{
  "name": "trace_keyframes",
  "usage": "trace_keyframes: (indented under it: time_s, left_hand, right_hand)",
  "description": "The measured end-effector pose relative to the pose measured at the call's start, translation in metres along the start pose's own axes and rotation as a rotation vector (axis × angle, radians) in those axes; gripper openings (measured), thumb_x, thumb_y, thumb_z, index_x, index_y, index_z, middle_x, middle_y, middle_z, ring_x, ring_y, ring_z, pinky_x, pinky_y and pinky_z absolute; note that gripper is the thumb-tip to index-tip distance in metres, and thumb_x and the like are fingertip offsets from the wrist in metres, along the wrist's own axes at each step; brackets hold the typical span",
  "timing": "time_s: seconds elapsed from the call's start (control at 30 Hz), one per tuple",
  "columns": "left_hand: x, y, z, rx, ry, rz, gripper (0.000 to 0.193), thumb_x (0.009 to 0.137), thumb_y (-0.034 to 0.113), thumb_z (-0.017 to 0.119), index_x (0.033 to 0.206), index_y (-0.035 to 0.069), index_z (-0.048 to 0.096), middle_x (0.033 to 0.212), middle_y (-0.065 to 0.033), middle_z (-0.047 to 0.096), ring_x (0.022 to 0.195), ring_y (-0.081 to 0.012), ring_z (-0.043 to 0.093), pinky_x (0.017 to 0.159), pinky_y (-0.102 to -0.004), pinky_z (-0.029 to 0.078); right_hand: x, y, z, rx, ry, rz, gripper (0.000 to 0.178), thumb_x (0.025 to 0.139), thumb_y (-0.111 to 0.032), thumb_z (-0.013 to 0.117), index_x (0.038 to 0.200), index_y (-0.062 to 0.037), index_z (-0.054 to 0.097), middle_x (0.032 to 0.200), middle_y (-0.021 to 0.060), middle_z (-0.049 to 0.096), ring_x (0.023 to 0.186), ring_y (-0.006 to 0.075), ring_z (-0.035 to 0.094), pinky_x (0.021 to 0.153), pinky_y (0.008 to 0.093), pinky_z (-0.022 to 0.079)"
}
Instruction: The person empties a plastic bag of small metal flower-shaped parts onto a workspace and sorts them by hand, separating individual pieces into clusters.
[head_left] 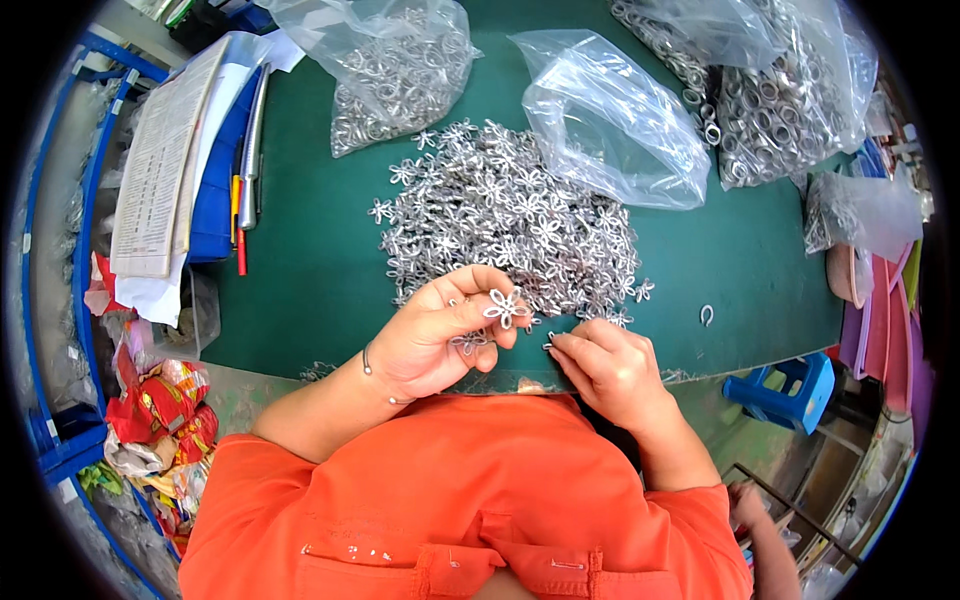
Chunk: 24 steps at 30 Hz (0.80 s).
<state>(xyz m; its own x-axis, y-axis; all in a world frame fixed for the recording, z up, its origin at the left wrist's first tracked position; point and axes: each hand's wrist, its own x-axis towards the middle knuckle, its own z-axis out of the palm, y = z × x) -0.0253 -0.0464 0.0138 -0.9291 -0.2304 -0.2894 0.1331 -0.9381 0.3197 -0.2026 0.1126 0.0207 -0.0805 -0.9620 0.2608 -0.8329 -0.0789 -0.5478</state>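
My left hand (425,335) is closed, pinching a silver flower-shaped metal piece (506,308) upright between thumb and fingers. More such pieces (468,343) sit against its palm and curled fingers. To its right, my right hand (615,368) is closed in a pinch at the table's near edge. A small silver metal piece (549,341) shows at its fingertips; its full shape is hidden. Just beyond both hands, a large heap of the same flower-shaped pieces (500,215) lies loose on the green table (300,250).
Clear bags of metal pieces (400,85) and metal rings (775,120) lie along the far side, with a mostly flat clear bag (620,125) between. A loose open ring (707,315) lies at right. Papers (165,160) stand left. A blue stool (785,390) is below the table's right edge.
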Motion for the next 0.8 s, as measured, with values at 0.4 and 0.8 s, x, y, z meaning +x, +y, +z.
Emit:
trace_keyframes:
  time_s: [0.4, 0.8]
  left_hand:
    - [0.001, 0.007, 0.021, 0.485, 0.193, 0.203, 0.034, 0.096, 0.004, 0.056, 0.129, -0.002, 0.056, 0.113, -0.0190, 0.065, 0.095, -0.0214, 0.067, 0.074, -0.0304, 0.058]
    - [0.007, 0.012, 0.018, 0.331, 0.316, 0.081, 0.028, 0.103, 0.021, 0.048, 0.115, -0.001, 0.061, 0.091, -0.0206, 0.069, 0.059, -0.0178, 0.065, 0.048, -0.0252, 0.050]
  right_hand:
    - [0.009, 0.004, -0.015, 0.609, -0.014, 0.223, 0.006, 0.081, 0.002, 0.071, 0.085, -0.0010, 0.071, 0.076, 0.0077, 0.066, 0.061, 0.0154, 0.062, 0.052, 0.0263, 0.048]
    - [0.001, 0.021, -0.005, 2.181, 0.037, 0.528, 0.017, 0.094, -0.011, 0.058, 0.091, 0.0052, 0.057, 0.076, 0.0112, 0.053, 0.054, 0.0104, 0.041, 0.044, 0.0218, 0.031]
